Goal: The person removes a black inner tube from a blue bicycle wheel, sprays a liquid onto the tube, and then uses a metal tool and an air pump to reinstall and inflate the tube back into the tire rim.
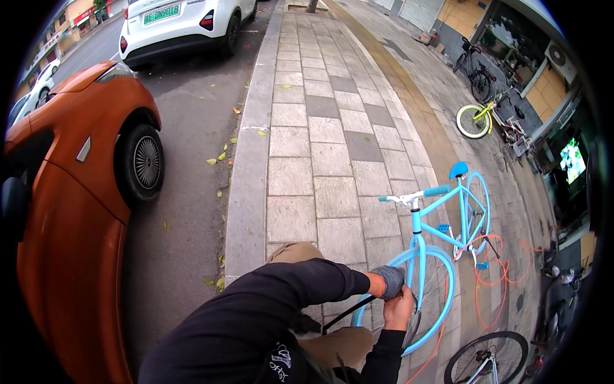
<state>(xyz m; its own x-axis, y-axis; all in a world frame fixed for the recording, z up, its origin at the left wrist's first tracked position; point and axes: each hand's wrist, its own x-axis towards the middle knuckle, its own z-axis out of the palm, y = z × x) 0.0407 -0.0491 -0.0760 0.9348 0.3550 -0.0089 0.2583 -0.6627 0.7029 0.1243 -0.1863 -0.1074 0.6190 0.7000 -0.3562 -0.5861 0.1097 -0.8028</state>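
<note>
- The left arm, in a black sleeve [281, 291], is extended from the lower left across the body and bent at the wrist.
- The left hand [389, 281], covered by a grey glove, is held over the near side of a front wheel [453, 281], with the knuckles turned up.
- The right hand [399, 309], ungloved, is raised from below just beside it, and its fingers are bent toward the glove.
- Both hands are seen curled as if grasping; what is gripped in either cannot be told, since the contact is hidden.
- A dark strip [348, 312] is seen running from the hands down toward the lower left.
- The wheel belongs to a light-blue bicycle [440, 202], stood on the paving [336, 198] at right of centre.
- An orange hose [502, 280] is looped beside its rear part.
- White print [280, 363] is borne by the black garment near the lower edge.
- A green licence plate [162, 14] with white characters is mounted on a white car [182, 35].
- A red shop sign [81, 19] is shown far off, too small to be read.
</note>
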